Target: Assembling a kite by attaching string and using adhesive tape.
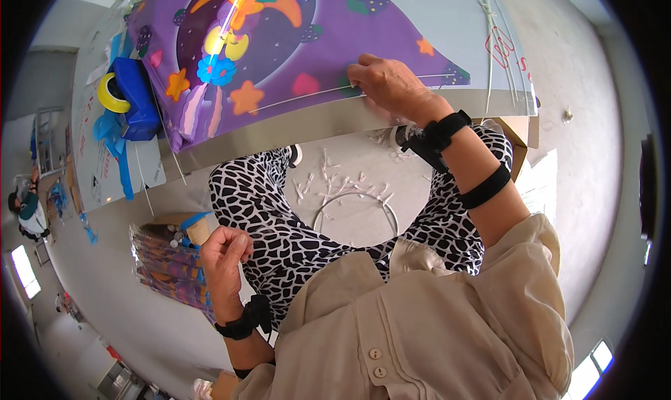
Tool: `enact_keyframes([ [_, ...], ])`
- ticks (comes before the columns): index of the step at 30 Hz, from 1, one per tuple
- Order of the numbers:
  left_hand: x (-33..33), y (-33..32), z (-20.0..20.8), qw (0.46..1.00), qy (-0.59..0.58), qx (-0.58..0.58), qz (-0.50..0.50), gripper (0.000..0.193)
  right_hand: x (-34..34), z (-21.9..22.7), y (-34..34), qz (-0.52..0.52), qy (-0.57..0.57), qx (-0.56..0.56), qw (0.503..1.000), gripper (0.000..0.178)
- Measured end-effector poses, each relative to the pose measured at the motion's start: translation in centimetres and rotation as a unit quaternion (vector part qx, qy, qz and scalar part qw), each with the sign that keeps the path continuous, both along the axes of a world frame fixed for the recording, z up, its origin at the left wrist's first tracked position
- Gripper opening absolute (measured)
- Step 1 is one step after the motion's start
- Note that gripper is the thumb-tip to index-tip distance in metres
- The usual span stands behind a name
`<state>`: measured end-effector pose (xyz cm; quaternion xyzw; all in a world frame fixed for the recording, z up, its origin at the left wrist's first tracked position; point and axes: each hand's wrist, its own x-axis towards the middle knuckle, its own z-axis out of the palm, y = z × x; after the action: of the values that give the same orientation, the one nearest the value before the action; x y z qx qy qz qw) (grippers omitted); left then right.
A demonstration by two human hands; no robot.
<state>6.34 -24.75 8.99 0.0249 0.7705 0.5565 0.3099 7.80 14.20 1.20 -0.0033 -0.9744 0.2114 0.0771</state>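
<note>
A purple printed plastic sheet (279,64), with a moon, stars and fruit on it, lies across the table before me. Along its near edge runs a thin white rod (300,99). My right hand (388,82) is closed at this edge, fingertips bent down onto the rod; the thumb is mostly hidden. My left hand (224,257) hovers by my left thigh, away from the sheet. Its thumb presses on curled fingers, and what they may hold cannot be made out.
A blue tape dispenser (136,96) with yellow tape stands at the table's left. Long white strands (493,37) lie at the right. Plastic-wrapped printed packs (168,260) are below left. White scraps (342,183) lie on the floor between my legs. Another person (31,215) is far left.
</note>
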Motion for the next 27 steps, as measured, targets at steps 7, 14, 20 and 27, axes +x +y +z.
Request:
enact_keyframes([
  [7, -0.01, -0.23, -0.08, 1.0, 0.008, 0.006, 0.002, 0.018, -0.1, -0.04, -0.08, -0.002, -0.008, -0.003, 1.0, 0.005],
  [14, -0.09, -0.27, -0.23, 1.0, 0.003, 0.005, 0.004, 0.019, -0.03, -0.15, 0.09, 0.002, -0.003, 0.002, 1.0, 0.004],
  [20, -0.12, -0.23, -0.3, 1.0, -0.002, 0.011, 0.009, 0.018, -0.12, 0.33, 0.01, -0.01, -0.041, -0.01, 0.999, 0.017],
  [27, -0.13, -0.13, -0.1, 1.0, 0.002, 0.002, 0.004, 0.017, -0.12, 0.41, 0.02, -0.008, -0.048, 0.005, 0.999, 0.02],
])
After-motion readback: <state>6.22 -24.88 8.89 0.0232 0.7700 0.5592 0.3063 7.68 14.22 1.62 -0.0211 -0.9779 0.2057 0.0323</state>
